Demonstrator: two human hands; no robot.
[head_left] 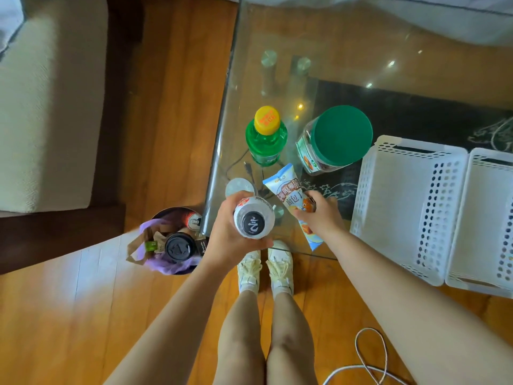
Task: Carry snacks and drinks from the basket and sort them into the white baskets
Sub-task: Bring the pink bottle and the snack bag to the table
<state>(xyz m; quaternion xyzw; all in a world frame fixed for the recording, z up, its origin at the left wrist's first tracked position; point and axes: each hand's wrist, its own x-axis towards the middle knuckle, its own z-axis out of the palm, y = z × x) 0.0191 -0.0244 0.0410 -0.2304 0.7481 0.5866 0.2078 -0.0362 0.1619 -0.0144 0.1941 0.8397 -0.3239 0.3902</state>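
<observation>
My left hand (pixel 225 240) grips a clear bottle with a black cap (pixel 253 218), held upright over the near left corner of the glass table (pixel 277 34). My right hand (pixel 319 215) holds a long blue and white snack packet (pixel 288 190) that lies slanted over the table's front edge. A green bottle with a yellow cap (pixel 266 134) and a clear jar with a green lid (pixel 333 140) stand on the glass behind. Two white perforated baskets (pixel 410 207) (pixel 483 218) sit side by side at the right.
On the wooden floor left of the table stands a round bin (pixel 172 243) with a purple liner, a lidded cup, a can and paper scraps. A beige sofa (pixel 47 107) fills the left. A white cable (pixel 369 362) loops on the floor near my feet.
</observation>
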